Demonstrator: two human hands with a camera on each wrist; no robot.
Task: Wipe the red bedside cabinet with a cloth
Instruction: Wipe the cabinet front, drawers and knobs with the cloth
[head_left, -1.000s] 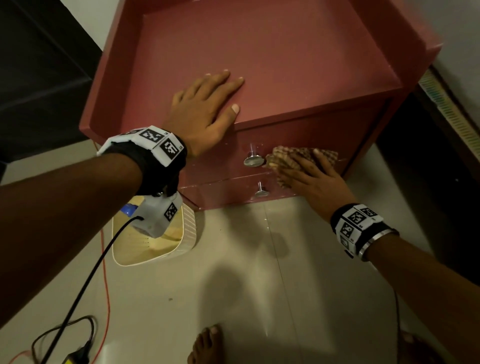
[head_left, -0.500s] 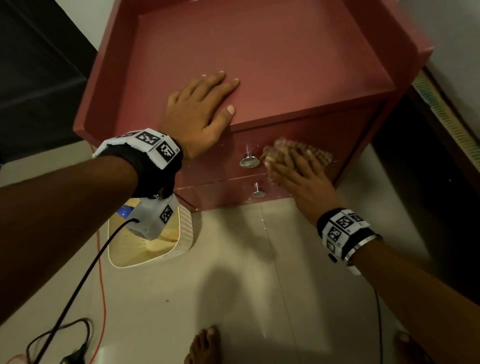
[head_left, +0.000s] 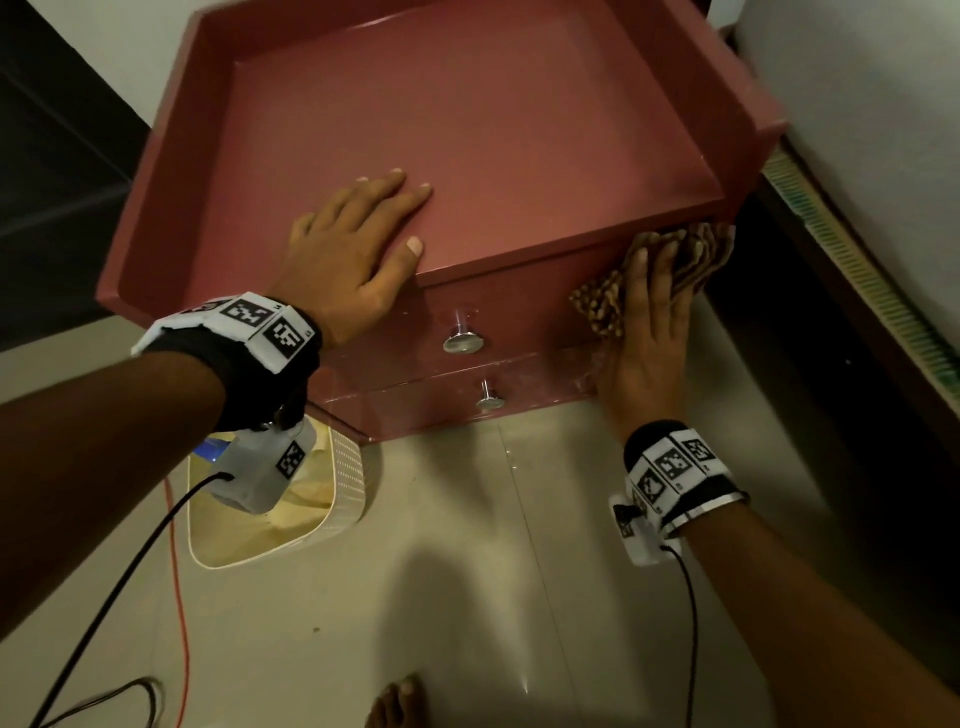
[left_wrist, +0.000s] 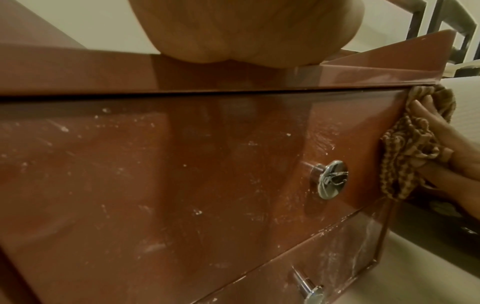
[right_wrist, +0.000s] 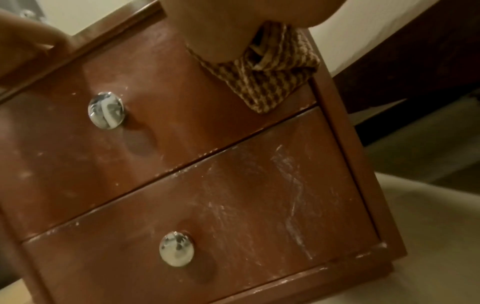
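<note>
The red bedside cabinet (head_left: 519, 130) has a rimmed top and two drawers with chrome knobs (head_left: 462, 340). My left hand (head_left: 358, 244) lies flat on the top near its front edge, fingers straight. With straight fingers, my right hand (head_left: 654, 301) presses a brown checked cloth (head_left: 691, 260) against the upper drawer front at its right end. The cloth (left_wrist: 413, 148) bunches at the drawer's right edge beside the knob (left_wrist: 330, 179). White smears mark the drawer fronts (right_wrist: 285, 195), and the cloth (right_wrist: 270, 78) hangs just above the lower drawer.
A cream plastic basket (head_left: 343, 493) stands on the tiled floor left of the cabinet. A dark bed frame (head_left: 857, 312) runs along the right side. Black and red cables (head_left: 176, 597) trail over the floor at lower left. A bare foot (head_left: 400, 701) shows at the bottom.
My right hand has slid the cloth rightwards along the upper drawer front, from beside the knob to the drawer's right edge. The left hand has stayed flat on the top.
</note>
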